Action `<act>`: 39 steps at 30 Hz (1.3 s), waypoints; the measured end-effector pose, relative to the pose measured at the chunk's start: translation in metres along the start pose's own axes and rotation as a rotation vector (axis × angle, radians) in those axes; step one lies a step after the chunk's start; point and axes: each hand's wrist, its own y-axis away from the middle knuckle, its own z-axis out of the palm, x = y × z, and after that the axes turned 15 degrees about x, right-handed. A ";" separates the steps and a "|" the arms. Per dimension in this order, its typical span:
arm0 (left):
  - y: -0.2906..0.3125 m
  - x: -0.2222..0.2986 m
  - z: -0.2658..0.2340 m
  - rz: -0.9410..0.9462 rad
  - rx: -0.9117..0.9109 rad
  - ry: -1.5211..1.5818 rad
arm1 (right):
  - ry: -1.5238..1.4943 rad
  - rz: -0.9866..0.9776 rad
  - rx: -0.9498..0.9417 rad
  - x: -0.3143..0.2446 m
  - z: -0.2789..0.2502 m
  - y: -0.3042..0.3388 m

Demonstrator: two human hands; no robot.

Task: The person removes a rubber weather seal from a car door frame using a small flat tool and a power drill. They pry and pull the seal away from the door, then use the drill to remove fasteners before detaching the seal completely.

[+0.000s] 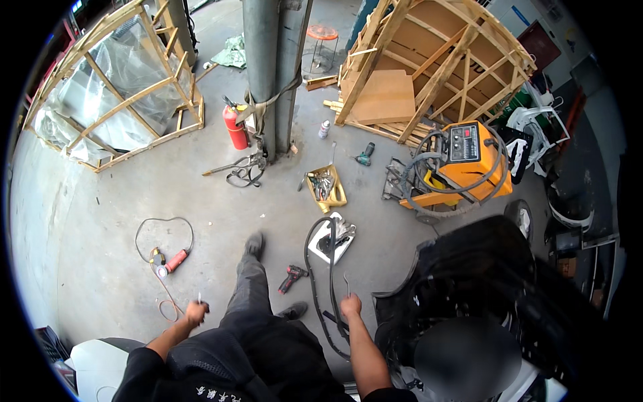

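Observation:
My left hand (197,312) is closed, out over the floor on the left. A short, thin, pale object (199,297) sticks up from its fingers, too small to name. My right hand (350,305) grips a slim metal tool with a curved tip (347,284), which points away from me. Just left of that hand runs a long black rubber strip (311,268), bent in a loop on the floor. The black car body part (442,268) stands close to its right. A red and black cordless drill (293,278) lies between my feet and the strip.
Ahead lie a yellow tool container (327,187), a white tray (341,244) and a green cordless drill (366,155). A corded red grinder (175,261) lies left. A pillar (261,74), fire extinguisher (235,127), orange machine (469,167) and wooden crates (144,100) stand farther off.

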 end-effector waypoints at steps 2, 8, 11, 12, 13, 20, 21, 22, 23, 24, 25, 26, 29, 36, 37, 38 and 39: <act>0.001 -0.004 0.021 0.011 -0.031 -0.067 | -0.349 0.279 -0.169 -0.047 0.006 -0.020; -0.102 0.116 0.012 0.161 0.006 -0.249 | -0.366 0.382 -0.262 -0.190 0.053 -0.108; -0.172 0.207 -0.028 0.213 -0.112 -0.155 | -0.361 0.458 -0.198 -0.243 0.072 -0.138; -0.187 0.237 -0.040 0.337 -0.094 -0.243 | -0.419 0.464 -0.223 -0.261 0.077 -0.153; -0.202 0.271 -0.050 0.471 -0.077 -0.334 | -0.482 0.475 -0.208 -0.279 0.084 -0.167; -0.248 0.431 -0.018 0.454 -0.205 -0.488 | -0.561 0.554 -0.314 -0.342 0.139 -0.284; -0.258 0.445 0.002 0.469 -0.205 -0.479 | -0.502 0.502 -0.287 -0.344 0.151 -0.304; -0.270 0.458 0.027 0.333 -0.284 -0.360 | -0.461 0.458 -0.252 -0.344 0.165 -0.327; -0.284 0.471 0.054 0.384 -0.321 -0.389 | -0.393 0.393 -0.220 -0.343 0.181 -0.350; -0.298 0.485 0.085 0.435 -0.354 -0.336 | -0.519 0.407 -0.135 -0.342 0.201 -0.371; -0.314 0.499 0.116 0.397 -0.423 -0.291 | -0.593 0.425 -0.145 -0.337 0.219 -0.397; -0.330 0.512 0.152 0.407 -0.475 -0.157 | -0.524 0.339 -0.111 -0.333 0.240 -0.421; -0.383 0.552 0.259 0.546 -0.435 -0.107 | -0.412 0.191 0.045 -0.319 0.304 -0.473; -0.472 0.607 0.443 0.861 -0.506 0.153 | 0.044 -0.212 0.483 -0.340 0.400 -0.536; -0.480 0.613 0.453 0.932 -0.458 0.117 | -0.002 -0.214 0.387 -0.352 0.415 -0.548; -0.489 0.623 0.462 0.977 -0.410 0.038 | -0.112 -0.032 0.311 -0.371 0.433 -0.563; -0.496 0.634 0.470 0.986 -0.370 0.121 | -0.215 0.169 0.230 -0.387 0.449 -0.577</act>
